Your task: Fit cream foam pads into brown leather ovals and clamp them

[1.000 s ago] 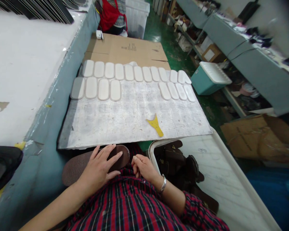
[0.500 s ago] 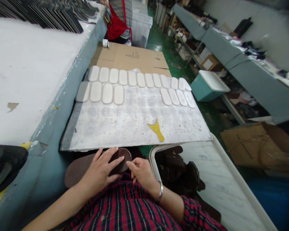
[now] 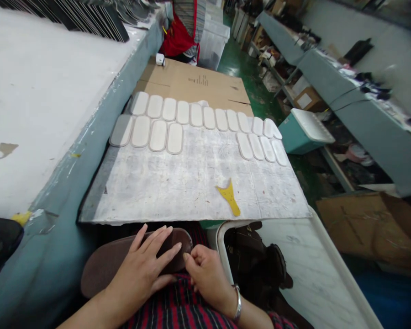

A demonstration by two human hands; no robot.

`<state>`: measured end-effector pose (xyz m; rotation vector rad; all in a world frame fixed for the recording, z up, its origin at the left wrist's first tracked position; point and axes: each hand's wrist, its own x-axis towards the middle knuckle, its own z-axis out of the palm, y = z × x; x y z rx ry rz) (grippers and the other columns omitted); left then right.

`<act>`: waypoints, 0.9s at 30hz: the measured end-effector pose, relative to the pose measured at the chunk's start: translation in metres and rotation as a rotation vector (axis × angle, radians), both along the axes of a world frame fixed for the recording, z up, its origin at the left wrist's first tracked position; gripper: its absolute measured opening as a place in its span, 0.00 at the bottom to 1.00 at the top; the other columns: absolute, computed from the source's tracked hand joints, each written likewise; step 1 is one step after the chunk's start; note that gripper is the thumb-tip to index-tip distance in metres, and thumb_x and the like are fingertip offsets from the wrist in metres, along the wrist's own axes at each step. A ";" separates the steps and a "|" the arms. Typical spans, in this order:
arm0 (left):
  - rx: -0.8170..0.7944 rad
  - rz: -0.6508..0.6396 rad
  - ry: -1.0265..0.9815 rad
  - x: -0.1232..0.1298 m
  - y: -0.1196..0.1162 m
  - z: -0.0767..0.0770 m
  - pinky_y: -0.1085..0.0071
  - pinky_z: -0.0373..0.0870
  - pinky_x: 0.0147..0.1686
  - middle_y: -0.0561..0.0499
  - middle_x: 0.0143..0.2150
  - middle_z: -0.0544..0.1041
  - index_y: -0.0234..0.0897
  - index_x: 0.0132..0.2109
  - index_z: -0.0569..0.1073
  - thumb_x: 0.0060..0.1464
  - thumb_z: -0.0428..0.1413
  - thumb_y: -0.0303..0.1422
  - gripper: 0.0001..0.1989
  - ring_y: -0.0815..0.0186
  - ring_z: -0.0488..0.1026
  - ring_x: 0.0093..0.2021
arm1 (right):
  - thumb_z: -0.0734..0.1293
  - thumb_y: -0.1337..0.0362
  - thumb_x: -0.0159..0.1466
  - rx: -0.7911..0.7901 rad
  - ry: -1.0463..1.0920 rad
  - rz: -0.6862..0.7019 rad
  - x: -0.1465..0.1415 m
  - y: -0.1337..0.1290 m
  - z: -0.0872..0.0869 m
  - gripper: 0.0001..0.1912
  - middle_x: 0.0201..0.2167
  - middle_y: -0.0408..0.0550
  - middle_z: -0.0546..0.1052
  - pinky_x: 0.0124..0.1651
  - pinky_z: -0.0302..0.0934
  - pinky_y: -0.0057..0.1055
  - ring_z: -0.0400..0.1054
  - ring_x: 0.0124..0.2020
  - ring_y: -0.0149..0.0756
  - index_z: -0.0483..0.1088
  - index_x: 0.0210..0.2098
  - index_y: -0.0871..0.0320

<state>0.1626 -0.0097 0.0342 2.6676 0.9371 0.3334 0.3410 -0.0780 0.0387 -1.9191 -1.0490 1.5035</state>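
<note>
Head view: the largest thing is a broad, whitish, scuffed rectangular surface (image 3: 205, 178), spread out on the far side of the hands. To its near right stands a white tray with a raised, rounded rim (image 3: 220, 240). Between the surface's near edge and the body lies a long, brown, round-ended sole-shaped piece (image 3: 109, 260), running from left to right. The left hand (image 3: 144, 262) is laid over it, fingers spread apart – a wide press like this should keep the piece from turning, provided the palm stays level. At its right end is the right hand (image 3: 207, 272), fingers curled and drawn together, thumb tip at the rim; whether they pinch the rim cannot be told. Work there probably goes best in short, light moves along the curve – with the left fingers bearing down close by, so the end does not lift or bend. Smaller still, white oblong pads with rounded ends (image 3: 175, 138) lie in two rows on the far part, and a yellow, flat, forked piece (image 3: 230, 199) lies near right, well apart from them.
</note>
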 end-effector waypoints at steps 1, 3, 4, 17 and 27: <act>0.009 -0.003 -0.002 0.001 0.001 0.000 0.49 0.42 0.60 0.43 0.57 0.67 0.48 0.51 0.70 0.49 0.55 0.47 0.22 0.54 0.62 0.57 | 0.57 0.55 0.63 -0.002 -0.025 0.015 0.000 0.001 0.001 0.15 0.12 0.36 0.63 0.14 0.46 0.18 0.57 0.11 0.23 0.60 0.24 0.57; 0.010 -0.002 -0.001 0.003 0.002 -0.001 0.50 0.42 0.60 0.44 0.56 0.68 0.49 0.51 0.70 0.52 0.53 0.46 0.20 0.56 0.63 0.56 | 0.57 0.56 0.63 0.018 -0.113 0.069 0.001 0.004 0.003 0.15 0.12 0.37 0.64 0.16 0.46 0.19 0.57 0.12 0.23 0.61 0.24 0.57; -0.001 0.010 0.000 0.005 0.002 -0.001 0.50 0.42 0.60 0.45 0.56 0.68 0.50 0.51 0.70 0.52 0.53 0.45 0.19 0.56 0.63 0.56 | 0.58 0.57 0.63 0.044 -0.182 0.109 0.002 0.005 0.004 0.15 0.13 0.37 0.64 0.17 0.47 0.20 0.58 0.13 0.23 0.61 0.23 0.57; -0.327 0.964 -0.133 -0.116 -0.011 0.016 0.63 0.69 0.43 0.47 0.41 0.73 0.38 0.47 0.66 0.50 0.53 0.46 0.21 0.60 0.71 0.41 | 0.61 0.52 0.61 0.730 -0.786 0.616 -0.008 0.036 0.001 0.33 0.58 0.58 0.60 0.59 0.50 0.49 0.52 0.59 0.48 0.51 0.60 0.61; -0.869 1.029 -0.402 -0.130 -0.031 0.016 0.74 0.66 0.30 0.56 0.26 0.71 0.38 0.37 0.71 0.51 0.51 0.45 0.15 0.67 0.68 0.28 | 0.57 0.42 0.59 0.717 -0.652 0.960 -0.071 0.058 0.005 0.42 0.62 0.56 0.53 0.63 0.39 0.51 0.42 0.64 0.48 0.47 0.63 0.65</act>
